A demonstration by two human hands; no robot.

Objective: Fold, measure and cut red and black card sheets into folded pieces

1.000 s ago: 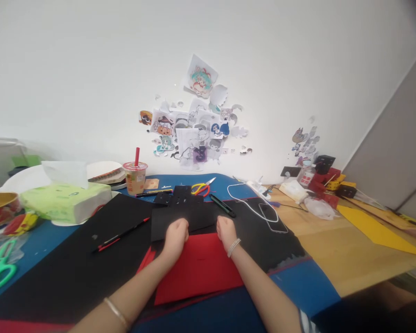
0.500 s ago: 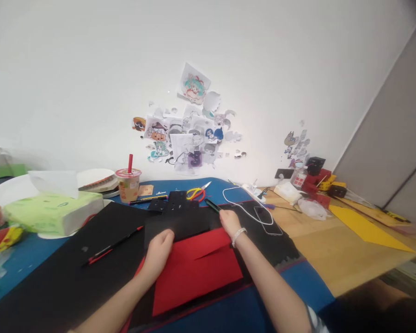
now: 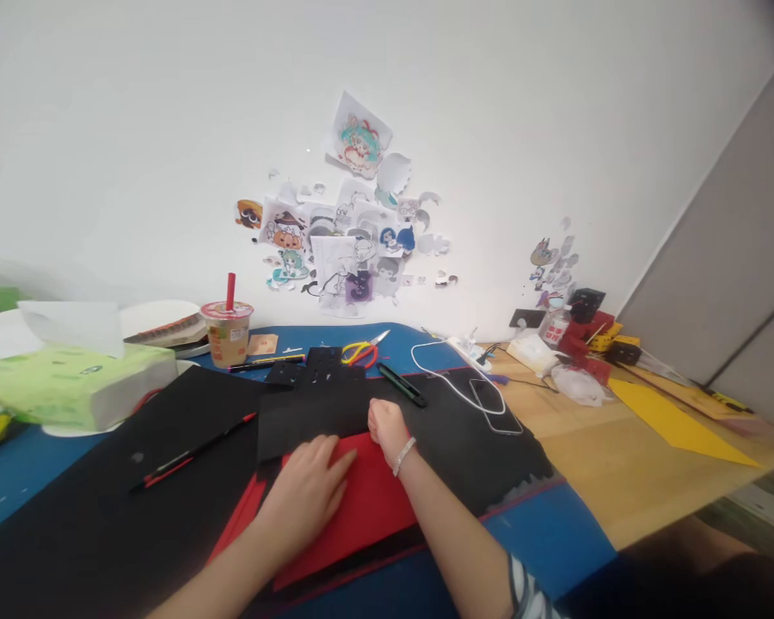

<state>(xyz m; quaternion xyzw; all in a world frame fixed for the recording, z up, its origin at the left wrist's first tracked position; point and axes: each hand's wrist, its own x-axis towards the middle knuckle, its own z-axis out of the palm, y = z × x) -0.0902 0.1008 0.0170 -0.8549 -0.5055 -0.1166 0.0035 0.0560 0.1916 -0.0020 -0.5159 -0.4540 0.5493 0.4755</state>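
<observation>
My left hand (image 3: 306, 494) lies on a sheet of red paper (image 3: 367, 507) with its fingers stretched out toward the middle. At the sheet's upper right edge my right hand (image 3: 389, 427) is closed, fingers curled in on the red paper; the exact grip is hidden. A dark green utility knife (image 3: 403, 384) lies just beyond the right hand on the black paper (image 3: 477, 456). Another black sheet (image 3: 322, 417) sits directly above the red one. More red paper (image 3: 238, 520) shows under my left forearm.
To the left, a red-and-black pen (image 3: 193, 451) rests on a large black sheet (image 3: 70, 499). Behind stand a drink cup (image 3: 227, 335), scissors (image 3: 361, 352) and black cut pieces (image 3: 326, 370). A tissue pack (image 3: 77, 387) is far left; a phone (image 3: 496, 408) and white cable (image 3: 455, 400) lie right.
The utility knife has left my right hand and lies on the black paper. My right hand has moved left and nearer; my left hand has opened and slid onto the red paper.
</observation>
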